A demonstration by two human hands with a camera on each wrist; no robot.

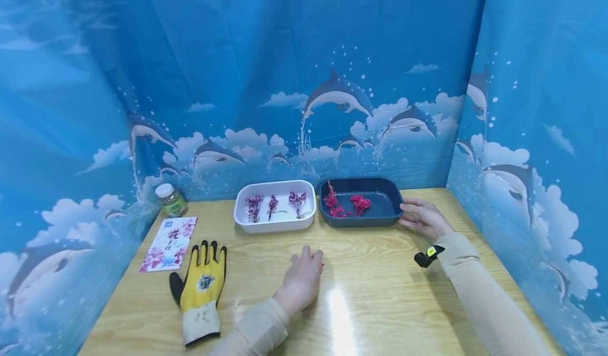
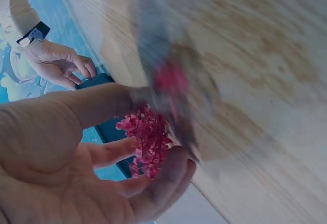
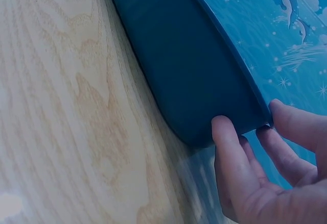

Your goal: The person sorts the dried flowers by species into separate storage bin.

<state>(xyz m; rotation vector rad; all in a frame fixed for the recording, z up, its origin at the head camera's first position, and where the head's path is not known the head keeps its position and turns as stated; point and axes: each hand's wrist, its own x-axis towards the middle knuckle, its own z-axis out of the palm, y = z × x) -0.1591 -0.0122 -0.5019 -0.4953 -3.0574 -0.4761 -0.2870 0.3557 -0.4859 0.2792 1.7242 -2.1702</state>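
In the left wrist view, my left hand (image 1: 303, 278) holds a crimson dried flower sprig (image 2: 148, 140) between thumb and curled fingers, low over the table. Most of the sprig is hidden in the head view. My right hand (image 1: 424, 218) grips the right end of a dark blue tray (image 1: 387, 216), with fingertips on its outer wall and rim in the right wrist view. Two crimson flower bunches (image 1: 360, 204) lie in the left half of that tray. Beside it, a white tray (image 1: 275, 228) bears three purple dried flower bunches (image 1: 272, 205).
A yellow work glove (image 1: 205, 284) lies palm side unclear on the wooden table (image 1: 380, 292), at left. Behind it are a floral card (image 1: 169, 244) and a white-capped jar (image 1: 171, 200). A dolphin-print curtain (image 1: 266, 55) encloses the back and sides.
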